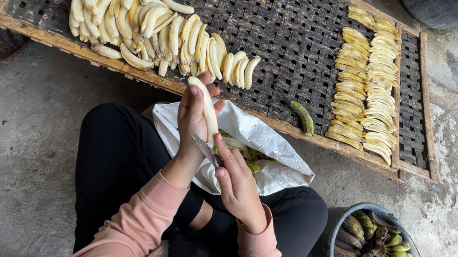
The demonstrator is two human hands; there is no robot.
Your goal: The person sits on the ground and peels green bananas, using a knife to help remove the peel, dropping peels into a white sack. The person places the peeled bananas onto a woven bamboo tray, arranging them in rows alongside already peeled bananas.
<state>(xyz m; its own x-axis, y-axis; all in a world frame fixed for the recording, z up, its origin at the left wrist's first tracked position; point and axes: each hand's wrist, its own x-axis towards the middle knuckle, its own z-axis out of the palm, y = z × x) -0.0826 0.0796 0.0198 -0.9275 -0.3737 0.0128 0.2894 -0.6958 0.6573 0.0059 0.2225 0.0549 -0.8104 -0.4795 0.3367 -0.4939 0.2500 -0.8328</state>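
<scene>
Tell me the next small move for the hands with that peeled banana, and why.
Probably draw the knife lengthwise through the peeled banana. The left hand holds it upright, the right hand has the blade against its lower end, and sliced halves already lie in rows on the woven tray.

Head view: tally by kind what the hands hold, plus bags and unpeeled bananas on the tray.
peeled banana in left hand: 1
knife in right hand: 1
white bag: 1
green banana on tray: 1
Total: 4
</scene>
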